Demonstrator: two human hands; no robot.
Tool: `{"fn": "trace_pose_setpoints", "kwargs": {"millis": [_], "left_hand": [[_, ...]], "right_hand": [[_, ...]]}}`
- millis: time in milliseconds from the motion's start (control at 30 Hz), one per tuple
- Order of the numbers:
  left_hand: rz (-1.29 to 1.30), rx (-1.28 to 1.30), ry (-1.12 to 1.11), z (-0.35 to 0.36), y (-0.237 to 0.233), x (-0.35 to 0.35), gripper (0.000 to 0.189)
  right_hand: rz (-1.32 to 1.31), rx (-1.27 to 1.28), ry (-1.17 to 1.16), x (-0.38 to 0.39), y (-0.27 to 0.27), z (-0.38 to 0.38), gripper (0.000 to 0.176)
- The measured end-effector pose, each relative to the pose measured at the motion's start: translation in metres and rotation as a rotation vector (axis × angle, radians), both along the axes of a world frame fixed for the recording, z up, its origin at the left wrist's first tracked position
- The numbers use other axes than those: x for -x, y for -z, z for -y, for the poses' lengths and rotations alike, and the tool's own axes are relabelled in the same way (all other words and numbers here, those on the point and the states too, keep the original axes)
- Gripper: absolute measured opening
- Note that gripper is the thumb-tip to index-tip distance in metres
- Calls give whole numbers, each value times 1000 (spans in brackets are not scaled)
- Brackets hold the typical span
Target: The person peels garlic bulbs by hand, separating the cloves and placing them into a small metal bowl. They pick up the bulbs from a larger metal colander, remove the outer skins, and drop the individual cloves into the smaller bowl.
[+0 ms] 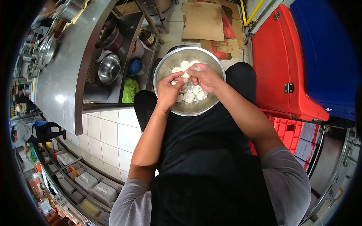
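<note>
A wide metal colander rests at my lap, between my knees. Several pale white bulbs that look like garlic lie in its bottom. Above them, my left hand pinches a garlic bulb with thumb and fingertips. My right hand meets it from the other side, its fingers closed on the same bulb. The fingers partly cover this bulb and some of those beneath, so fine detail on it cannot be made out.
To the left stands a steel table with a metal bowl and pots on its lower shelf. A red cooler-like box with a blue lid and a red crate are at right. Flattened cardboard lies ahead; another person is far left.
</note>
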State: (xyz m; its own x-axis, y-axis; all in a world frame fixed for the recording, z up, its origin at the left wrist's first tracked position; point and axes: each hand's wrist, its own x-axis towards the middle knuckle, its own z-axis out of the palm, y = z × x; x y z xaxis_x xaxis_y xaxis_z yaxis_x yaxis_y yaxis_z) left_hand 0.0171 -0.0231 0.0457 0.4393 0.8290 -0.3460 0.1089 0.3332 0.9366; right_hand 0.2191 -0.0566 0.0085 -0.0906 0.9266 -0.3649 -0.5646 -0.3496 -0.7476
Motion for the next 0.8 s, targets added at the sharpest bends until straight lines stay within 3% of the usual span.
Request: {"fn": "trace_pose_setpoints", "kwargs": {"millis": [133, 267, 333, 367, 433, 467, 533, 567, 633, 700, 733, 800], "left_hand": [[-58, -48, 7, 0, 3, -4, 29], [-85, -135, 20, -1, 4, -5, 26], [-67, -129, -23, -4, 8, -1, 24], [-69, -129, -22, -5, 10, 1, 24], [-90, -142, -29, -7, 11, 3, 18], [-92, -143, -32, -8, 11, 4, 18], [-51, 27, -6, -10, 13, 4, 14], [-51, 26, -8, -11, 14, 3, 14], [116, 232, -9, -13, 18, 1, 13], [257, 380, -64, -18, 19, 4, 17], [397, 527, -121, -20, 19, 6, 22], [545, 578, -141, -19, 16, 7, 26]], "right_hand": [[296, -95, -29, 2, -17, 2, 12], [511, -129, 26, 1, 0, 0, 13], [1114, -412, 100, -4, 9, 1, 20], [1112, -411, 102, -6, 13, 2, 20], [1421, -737, 221, -5, -7, 8, 24], [1419, -739, 219, -3, -14, 9, 24], [810, -449, -68, 4, -23, 11, 23], [810, -450, -69, 8, -16, 9, 23], [466, -398, -85, 16, -2, 5, 17], [466, -355, -76, 11, 0, 3, 14], [404, -266, -36, 6, -4, 2, 15], [202, -129, -17, -5, -5, 1, 17]]}}
